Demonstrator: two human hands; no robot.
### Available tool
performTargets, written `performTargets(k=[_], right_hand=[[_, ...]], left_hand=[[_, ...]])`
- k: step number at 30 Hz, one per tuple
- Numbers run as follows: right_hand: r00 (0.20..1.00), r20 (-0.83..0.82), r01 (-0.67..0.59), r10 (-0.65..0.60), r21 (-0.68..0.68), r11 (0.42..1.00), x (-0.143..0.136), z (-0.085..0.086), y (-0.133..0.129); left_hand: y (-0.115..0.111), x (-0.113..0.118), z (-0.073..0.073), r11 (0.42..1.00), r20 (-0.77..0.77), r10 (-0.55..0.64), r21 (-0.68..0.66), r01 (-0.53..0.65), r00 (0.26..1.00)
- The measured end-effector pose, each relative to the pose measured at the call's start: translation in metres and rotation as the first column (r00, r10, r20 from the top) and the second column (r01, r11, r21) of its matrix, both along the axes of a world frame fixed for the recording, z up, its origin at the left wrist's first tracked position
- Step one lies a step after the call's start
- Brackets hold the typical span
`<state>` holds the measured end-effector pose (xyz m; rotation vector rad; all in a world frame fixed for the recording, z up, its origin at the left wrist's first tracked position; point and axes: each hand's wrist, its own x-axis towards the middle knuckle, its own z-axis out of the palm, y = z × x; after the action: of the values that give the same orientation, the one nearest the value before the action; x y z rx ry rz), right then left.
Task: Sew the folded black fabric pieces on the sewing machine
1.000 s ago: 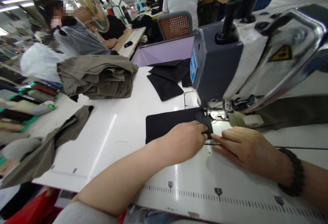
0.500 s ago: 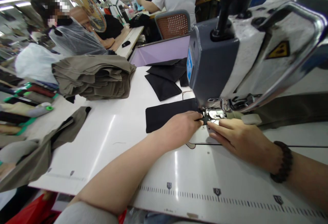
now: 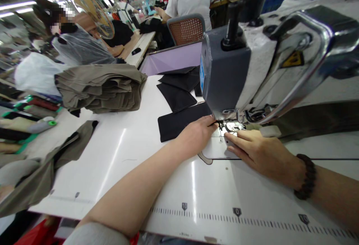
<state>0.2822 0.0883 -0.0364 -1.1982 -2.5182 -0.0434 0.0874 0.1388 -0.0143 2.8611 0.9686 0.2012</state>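
Left grip (image 3: pixel 196 134) rests on the black cloth (image 3: pixel 174 125), which extends leftward from beneath it; whether it pinches, I cannot tell. Right grip (image 3: pixel 259 151) lies outstretched, holding nothing visible, below the sewing machine (image 3: pixel 224 73).

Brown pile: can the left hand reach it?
Probably yes: between the left hand and the brown pile lie just flat black cloth and white table. The hand would have to leave that cloth.

White worktable (image 3: pixel 112 185): a black panel (image 3: pixel 176 123) lay under the left hand (image 3: pixel 198 134), black pieces (image 3: pixel 176 97) and a grey-brown stack (image 3: pixel 103 89) beyond that hand; a sewing machine (image 3: pixel 224 73) stood beyond the right hand (image 3: pixel 262 151).
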Motion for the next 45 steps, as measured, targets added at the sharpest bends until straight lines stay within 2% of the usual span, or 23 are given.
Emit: performTargets(k=[8, 13, 16, 19, 21, 22, 23, 24, 25, 26, 27, 29, 30, 31, 32, 33, 35, 36, 37, 38, 40, 42, 45], right_hand=[[1.0, 0.02, 0.008, -0.008, 0.006, 1.0, -0.001, 0.001, 0.0], [0.999, 0.035, 0.003, -0.004, 0.009, 1.0, 0.0, 0.001, 0.0], [0.999, 0.044, 0.004, -0.005, 0.009, 1.0, 0.0, 0.001, 0.0], [0.998, 0.056, -0.012, 0.012, 0.005, 1.0, 0.0, 0.002, 0.0], [0.999, 0.038, -0.03, 0.03, -0.012, 0.999, 0.002, 0.003, 0.001], [0.999, 0.018, -0.036, 0.037, -0.026, 0.999, 0.004, 0.004, 0.001], [0.999, -0.009, -0.041, 0.041, -0.038, 0.998, 0.005, 0.004, 0.0], [0.998, -0.037, -0.046, 0.045, -0.049, 0.998, 0.007, 0.005, 0.0], [0.997, -0.059, -0.05, 0.047, -0.056, 0.997, 0.008, 0.005, 0.0], [0.996, -0.073, -0.052, 0.048, -0.061, 0.997, 0.01, 0.005, 0.0], [0.996, -0.079, -0.054, 0.049, -0.066, 0.996, 0.011, 0.005, -0.001], [0.996, -0.074, -0.056, 0.05, -0.078, 0.995, 0.013, 0.005, -0.001], [0.996, -0.07, -0.059, 0.053, -0.083, 0.995, 0.013, 0.005, -0.002], [0.996, -0.066, -0.063, 0.057, -0.086, 0.994, 0.013, 0.006, -0.002], [0.996, -0.064, -0.067, 0.062, -0.085, 0.994, 0.013, 0.006, -0.003], [0.996, -0.061, -0.072, 0.067, -0.081, 0.994, 0.014, 0.006, -0.003], [0.996, -0.048, -0.084, 0.081, -0.073, 0.994, 0.014, 0.006, -0.004], [0.995, -0.039, -0.093, 0.09, -0.072, 0.993, 0.013, 0.007, -0.004], [0.994, -0.031, -0.103, 0.101, -0.073, 0.992, 0.013, 0.007, -0.005], [0.993, -0.024, -0.117, 0.115, -0.075, 0.99, 0.013, 0.007, -0.005], [0.989, -0.012, -0.148, 0.148, -0.077, 0.986, 0.012, 0.007, -0.007], [0.984, -0.007, -0.179, 0.179, -0.077, 0.981, 0.012, 0.006, -0.008], [0.978, -0.007, -0.207, 0.207, -0.083, 0.975, 0.013, 0.005, -0.008]], left_hand=[[-0.002, 0.0, -0.002, 1.0, -0.024, -0.004, 0.006, 0.004, 1.0], [-0.01, 0.0, 0.005, 0.999, -0.172, 0.02, 0.044, -0.013, 0.985], [-0.016, 0.004, 0.009, 0.994, -0.269, 0.105, 0.067, -0.091, 0.957], [-0.018, 0.004, 0.013, 0.975, -0.298, 0.221, 0.08, -0.207, 0.929], [-0.018, -0.007, 0.021, 0.956, -0.255, 0.289, 0.024, -0.293, 0.923], [-0.02, -0.016, 0.028, 0.941, -0.211, 0.318, -0.045, -0.335, 0.924], [-0.022, -0.027, 0.037, 0.915, -0.144, 0.355, -0.151, -0.375, 0.924], [-0.025, -0.038, 0.046, 0.864, -0.05, 0.42, -0.282, -0.416, 0.906], [-0.029, -0.049, 0.054, 0.81, 0.079, 0.452, -0.452, -0.372, 0.889], [-0.033, -0.058, 0.06, 0.737, 0.24, 0.492, -0.627, -0.253, 0.837], [-0.039, -0.066, 0.064, 0.653, 0.374, 0.566, -0.747, -0.123, 0.735], [-0.049, -0.073, 0.062, 0.532, 0.48, 0.703, -0.845, 0.059, 0.525], [-0.053, -0.074, 0.056, 0.501, 0.477, 0.751, -0.862, 0.077, 0.456], [-0.057, -0.074, 0.047, 0.493, 0.46, 0.777, -0.869, 0.038, 0.429], [-0.061, -0.073, 0.038, 0.504, 0.432, 0.785, -0.862, -0.052, 0.444], [-0.063, -0.072, 0.03, 0.556, 0.419, 0.774, -0.808, -0.194, 0.474], [-0.068, -0.069, 0.017, 0.715, 0.398, 0.685, -0.53, -0.457, 0.61], [-0.071, -0.067, 0.015, 0.792, 0.365, 0.607, -0.351, -0.5, 0.706], [-0.074, -0.063, 0.014, 0.86, 0.307, 0.511, -0.197, -0.472, 0.803], [-0.078, -0.059, 0.014, 0.916, 0.229, 0.4, -0.089, -0.39, 0.887], [-0.083, -0.047, 0.014, 0.984, 0.066, 0.181, -0.014, -0.18, 0.981], [-0.084, -0.034, 0.011, 0.999, -0.038, 0.053, 0.014, -0.053, 0.998], [-0.073, -0.021, 0.0, 0.998, -0.084, 0.027, 0.061, -0.022, 0.996]])
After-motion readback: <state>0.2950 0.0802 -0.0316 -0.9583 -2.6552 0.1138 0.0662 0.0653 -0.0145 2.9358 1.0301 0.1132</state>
